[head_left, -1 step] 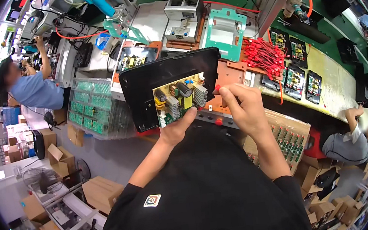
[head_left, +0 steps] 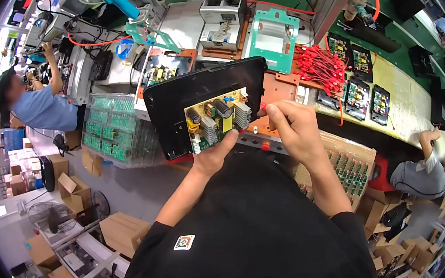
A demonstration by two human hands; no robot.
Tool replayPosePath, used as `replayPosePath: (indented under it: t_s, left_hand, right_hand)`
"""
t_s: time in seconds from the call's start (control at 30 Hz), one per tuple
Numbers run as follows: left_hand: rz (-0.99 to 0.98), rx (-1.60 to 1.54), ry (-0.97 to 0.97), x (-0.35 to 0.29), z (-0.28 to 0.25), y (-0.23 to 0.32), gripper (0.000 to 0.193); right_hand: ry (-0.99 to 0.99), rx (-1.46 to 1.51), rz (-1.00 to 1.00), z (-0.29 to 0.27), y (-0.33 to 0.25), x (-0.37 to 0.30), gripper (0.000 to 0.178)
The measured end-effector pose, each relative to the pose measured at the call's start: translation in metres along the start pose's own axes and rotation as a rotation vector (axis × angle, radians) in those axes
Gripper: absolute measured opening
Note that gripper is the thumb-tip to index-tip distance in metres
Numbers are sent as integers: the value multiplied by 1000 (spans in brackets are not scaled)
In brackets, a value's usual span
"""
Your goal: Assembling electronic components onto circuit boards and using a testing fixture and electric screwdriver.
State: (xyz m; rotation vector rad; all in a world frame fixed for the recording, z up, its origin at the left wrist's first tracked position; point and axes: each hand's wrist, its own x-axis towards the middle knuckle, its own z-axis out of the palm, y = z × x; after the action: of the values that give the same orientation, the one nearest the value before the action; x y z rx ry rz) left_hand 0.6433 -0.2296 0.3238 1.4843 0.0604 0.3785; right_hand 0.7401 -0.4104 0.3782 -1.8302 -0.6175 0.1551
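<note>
My left hand [head_left: 213, 156] grips the lower edge of a black plastic casing [head_left: 165, 109], its thumb over the front. The casing is tilted up toward me above the bench. In it sits a power circuit board [head_left: 226, 125] with capacitors, finned metal heat sinks and a yellow transformer. At the casing's right edge my right hand [head_left: 300, 131] is closed in a pinch on a small red connector [head_left: 263, 106]. Whether a wire runs from this connector is hidden. A pile of red wire leads [head_left: 321, 69] lies beyond the right hand.
A green fixture frame [head_left: 271, 39] and a grey metal device [head_left: 223, 17] stand on the bench. Several casings with boards [head_left: 356, 95] line the right side. A tray of small boards [head_left: 351, 174] sits by my right forearm; stacked clear trays [head_left: 116, 131] stand left. Co-workers sit at both sides.
</note>
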Motion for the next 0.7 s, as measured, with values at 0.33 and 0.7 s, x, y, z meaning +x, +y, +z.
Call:
replayPosePath:
  t_s: [0.33,0.7]
  left_hand:
    - [90,294,-7,-7,-13,-12,47]
    - [263,440,-59,9,1,14,39]
  right_hand:
    - [-4,165,-62,20,-11,19,38]
    - [42,92,-158,33,-1,25,37]
